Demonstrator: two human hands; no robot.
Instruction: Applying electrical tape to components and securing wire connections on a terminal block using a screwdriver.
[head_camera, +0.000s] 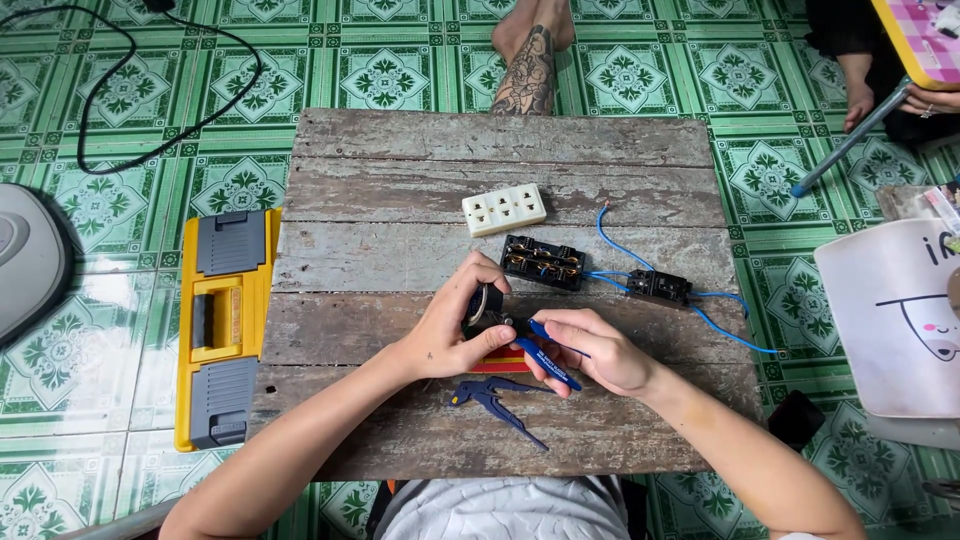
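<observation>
My left hand (452, 330) grips a small black electrical part (487, 318) over a worn wooden board (400, 200). A blue-handled screwdriver (548, 360) is held in my right hand (592, 350), its tip set against the black part. Under my hands lies something flat and red (500, 364), mostly hidden. Blue pliers (495, 400) rest on the board just in front of my hands. Behind them sit a black socket block (543, 262), a smaller black block (659, 287) joined to it by blue wires (720, 325), and a white socket face (504, 209).
A yellow and grey toolbox (222, 325) lies on the green patterned floor tiles left of the board. A black cable (150, 90) curls at the far left. A tattooed foot (528, 60) rests beyond the board. Another person's hand (925, 100) shows at the upper right, above a white container (895, 320).
</observation>
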